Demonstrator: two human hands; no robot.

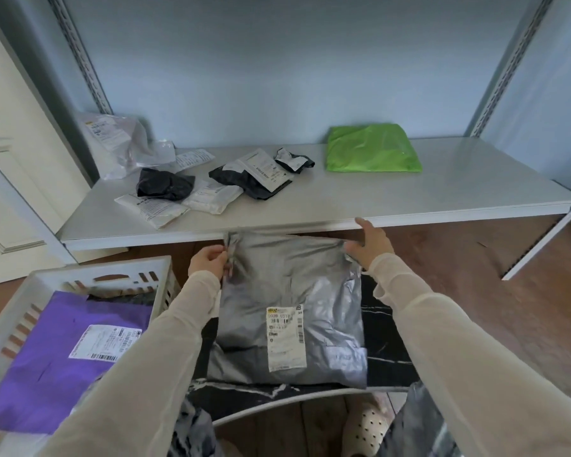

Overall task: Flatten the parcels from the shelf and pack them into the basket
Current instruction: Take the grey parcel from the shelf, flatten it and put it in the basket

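Observation:
A grey plastic parcel with a white label lies on a small black marble table in front of me. My left hand pinches its far left corner. At the far right corner, my right hand holds the top edge, index finger raised. A white slatted basket at lower left holds a purple parcel. On the shelf lie a green parcel, black parcels, white parcels and a clear bag.
The shelf's front edge runs just beyond my hands. Perforated metal uprights frame the shelf against a blue wall. A white door stands at left. Wooden floor lies to the right of the table.

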